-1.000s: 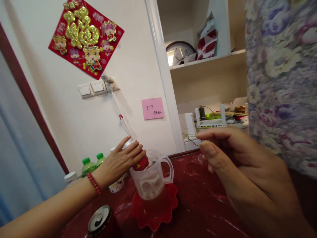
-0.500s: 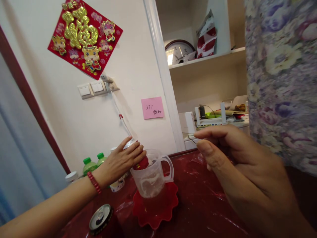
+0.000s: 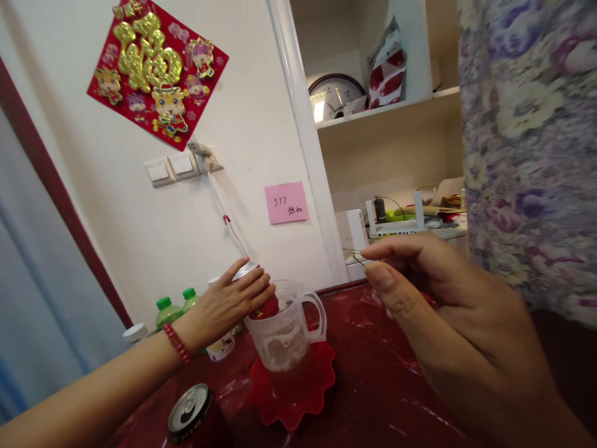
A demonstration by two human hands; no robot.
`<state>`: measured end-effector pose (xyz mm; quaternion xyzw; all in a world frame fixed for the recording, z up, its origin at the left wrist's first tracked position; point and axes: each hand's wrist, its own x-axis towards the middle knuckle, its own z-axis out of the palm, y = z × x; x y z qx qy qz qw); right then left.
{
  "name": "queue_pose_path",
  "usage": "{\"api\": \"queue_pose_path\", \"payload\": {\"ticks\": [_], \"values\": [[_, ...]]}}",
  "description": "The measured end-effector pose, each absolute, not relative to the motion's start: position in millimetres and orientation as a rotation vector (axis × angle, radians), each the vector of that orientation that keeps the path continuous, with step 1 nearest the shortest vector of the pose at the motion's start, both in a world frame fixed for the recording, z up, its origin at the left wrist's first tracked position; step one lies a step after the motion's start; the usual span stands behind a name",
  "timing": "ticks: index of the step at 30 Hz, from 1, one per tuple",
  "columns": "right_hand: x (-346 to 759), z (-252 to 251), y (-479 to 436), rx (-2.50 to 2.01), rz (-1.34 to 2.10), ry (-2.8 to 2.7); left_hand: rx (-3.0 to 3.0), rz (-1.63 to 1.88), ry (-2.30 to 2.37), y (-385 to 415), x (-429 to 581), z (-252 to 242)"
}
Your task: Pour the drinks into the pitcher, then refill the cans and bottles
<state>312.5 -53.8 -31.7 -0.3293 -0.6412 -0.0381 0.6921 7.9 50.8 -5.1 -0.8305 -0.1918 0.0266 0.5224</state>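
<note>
My left hand (image 3: 240,289), with a red beaded bracelet on its wrist, is wrapped around a red drink can (image 3: 265,309). The can tips right, its lower-right end at the rim of a clear plastic jug (image 3: 282,342). Whitish, foam-like streaks show inside the jug; whether liquid is flowing is hidden. A red scalloped plate (image 3: 298,404) lies under and in front of the jug. At the right, my right hand (image 3: 433,311) hovers above the table, thumb and forefinger slightly apart, nothing visible between them. Its other fingers are curled and partly hidden.
A second drink can (image 3: 189,410) stands at the front left. Green-capped bottles (image 3: 168,311), a white-capped bottle (image 3: 135,333) and a printed cup (image 3: 221,348) are behind my left forearm. A shelf with a white router (image 3: 396,227) is at the back right, beside a floral curtain (image 3: 527,155).
My right hand has shifted slightly left. My left hand, the tilted can and the jug stay nearly as they were; the whole view has drifted a little.
</note>
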Motion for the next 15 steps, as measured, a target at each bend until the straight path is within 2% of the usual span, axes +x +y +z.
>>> {"api": "queue_pose_path", "payload": {"ticks": [15], "values": [[312.3,-33.3,-54.9,-0.742,-0.098,-1.454,-1.947,0.112,-0.474,51.2,6.5,-5.7]]}}
